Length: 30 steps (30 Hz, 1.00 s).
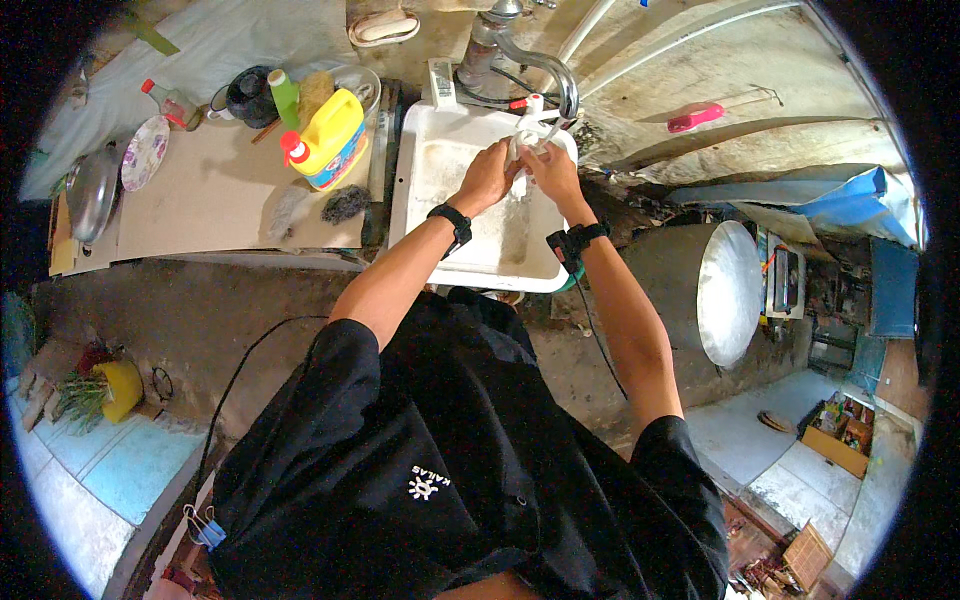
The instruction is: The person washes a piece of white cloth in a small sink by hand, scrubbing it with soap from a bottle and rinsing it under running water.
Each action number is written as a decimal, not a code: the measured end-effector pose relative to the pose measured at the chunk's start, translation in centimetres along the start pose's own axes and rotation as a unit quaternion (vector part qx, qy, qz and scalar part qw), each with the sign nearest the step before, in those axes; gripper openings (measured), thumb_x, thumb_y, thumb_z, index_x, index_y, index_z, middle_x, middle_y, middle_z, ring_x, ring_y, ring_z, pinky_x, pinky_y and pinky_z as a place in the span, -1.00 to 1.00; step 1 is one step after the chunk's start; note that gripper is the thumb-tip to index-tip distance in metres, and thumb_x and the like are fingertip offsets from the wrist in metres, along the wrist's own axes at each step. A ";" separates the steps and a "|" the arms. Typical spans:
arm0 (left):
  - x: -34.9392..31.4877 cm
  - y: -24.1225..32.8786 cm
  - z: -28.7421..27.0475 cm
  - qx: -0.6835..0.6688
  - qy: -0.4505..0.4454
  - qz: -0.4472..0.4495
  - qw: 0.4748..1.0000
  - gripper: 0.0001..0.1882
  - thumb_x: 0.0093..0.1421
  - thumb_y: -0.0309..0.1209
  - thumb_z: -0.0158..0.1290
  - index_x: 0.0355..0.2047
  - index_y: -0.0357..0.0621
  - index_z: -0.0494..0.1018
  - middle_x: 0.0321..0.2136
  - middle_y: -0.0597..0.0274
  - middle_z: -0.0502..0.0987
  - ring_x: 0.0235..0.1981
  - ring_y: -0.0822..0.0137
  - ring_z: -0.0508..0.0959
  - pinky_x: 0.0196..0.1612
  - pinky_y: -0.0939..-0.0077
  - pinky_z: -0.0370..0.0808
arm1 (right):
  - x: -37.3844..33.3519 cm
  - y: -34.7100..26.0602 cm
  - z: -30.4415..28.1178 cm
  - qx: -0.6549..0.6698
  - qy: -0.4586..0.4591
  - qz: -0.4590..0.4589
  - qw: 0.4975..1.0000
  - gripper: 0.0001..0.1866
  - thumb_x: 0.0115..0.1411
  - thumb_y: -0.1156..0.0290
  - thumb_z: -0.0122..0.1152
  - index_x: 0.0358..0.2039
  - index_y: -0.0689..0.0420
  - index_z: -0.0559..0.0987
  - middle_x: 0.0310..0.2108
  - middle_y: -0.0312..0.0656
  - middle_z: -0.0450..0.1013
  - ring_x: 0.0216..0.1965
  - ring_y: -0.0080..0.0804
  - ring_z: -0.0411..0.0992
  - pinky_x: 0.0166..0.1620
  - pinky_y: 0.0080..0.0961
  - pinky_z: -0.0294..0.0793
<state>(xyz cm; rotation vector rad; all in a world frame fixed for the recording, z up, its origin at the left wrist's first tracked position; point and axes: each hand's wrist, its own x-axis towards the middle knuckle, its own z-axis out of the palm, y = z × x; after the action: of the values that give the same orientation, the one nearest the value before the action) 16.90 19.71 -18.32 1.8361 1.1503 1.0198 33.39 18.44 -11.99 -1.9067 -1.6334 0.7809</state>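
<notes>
Both of my hands meet over the far right part of a white sink (440,165), below the curved metal tap (568,92). My left hand (487,178) and my right hand (553,172) are closed around a small white, limp-looking piece (520,150), which looks like a wet cloth. Part of it hangs down between my hands toward the basin. My fingers hide some of it, so its full shape does not show. A white tap fitting with a red mark (533,103) lies just beyond my fingertips.
On the table (200,220) at left stand a yellow jug with a red cap (330,140), a green bottle (285,98), a dark pot (250,95) and a grey scouring pad (346,204). Right of the sink is a large round container with a pale lid (728,293). A pink-handled tool (695,118) hangs beyond.
</notes>
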 end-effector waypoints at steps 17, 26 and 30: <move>0.0 -1.1 -1.9 -0.125 -0.120 -0.147 0.974 -0.39 0.39 0.09 0.06 -0.30 -0.35 0.60 -0.55 0.06 0.57 -0.48 0.15 0.55 -0.29 0.18 0.46 | -4.0 -0.1 0.4 0.323 0.005 0.150 0.934 -0.42 0.42 0.35 0.25 0.38 0.25 0.39 0.03 -0.02 0.55 -0.02 -0.34 0.57 -0.11 -0.33 0.75; 0.6 -1.1 -3.9 -0.255 -0.153 -0.175 0.939 -0.46 0.40 0.11 0.16 -0.47 -0.13 0.56 -0.57 0.50 0.35 -0.50 0.53 0.30 -0.42 0.44 0.27 | -3.9 1.0 0.7 0.211 0.006 0.069 0.975 -0.56 0.38 0.26 0.34 0.12 0.32 0.60 -0.20 -0.17 0.62 -0.30 -0.43 0.61 -0.27 -0.48 0.60; 1.2 -1.4 -3.9 -0.193 -0.152 -0.189 0.951 -0.54 0.36 0.00 0.24 -0.46 -0.14 0.53 -0.55 0.42 0.40 -0.50 0.46 0.38 -0.36 0.39 0.37 | -3.7 0.3 0.9 0.228 0.009 0.069 0.971 -0.59 0.38 0.26 0.35 0.07 0.32 0.63 -0.27 -0.18 0.62 -0.34 -0.48 0.58 -0.31 -0.49 0.56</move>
<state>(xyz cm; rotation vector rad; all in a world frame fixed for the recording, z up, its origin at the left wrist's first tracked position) 13.26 21.91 -17.59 1.3395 0.9824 0.6556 32.53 14.77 -12.50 -1.6961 -1.1874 1.0847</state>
